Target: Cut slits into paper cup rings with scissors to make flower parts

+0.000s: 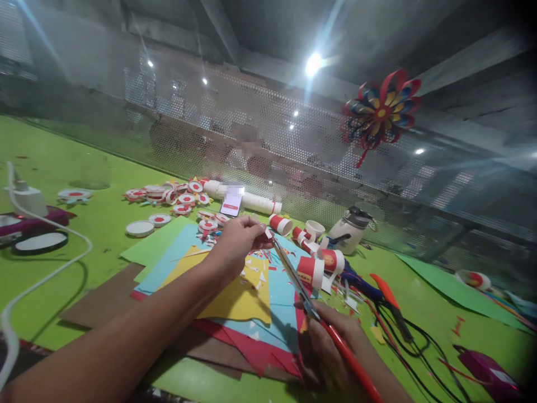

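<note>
the left hand (239,238), in the middle of the frame, pinches a small paper scrap (267,232) between thumb and fingers. the right hand (331,341), lower right, is closed around the red handles of the scissors (300,285), and the blades rise up-left to the scrap; if they are parted at the tip i cannot tell. under both hands lies a stack of sheets, yellow paper (239,296) on top of blue and red.

the blade tips are very near to the left fingertips, so i think a quick cut could nick a finger or pull the scrap out of the pinch. paper cups (312,270) stand just beside the blades on the right, and an elbow swing could tip them.

the green table (84,212) has open room on the left; on the right, black cables (415,336) and a glue gun (388,294) crowd the edge.
</note>
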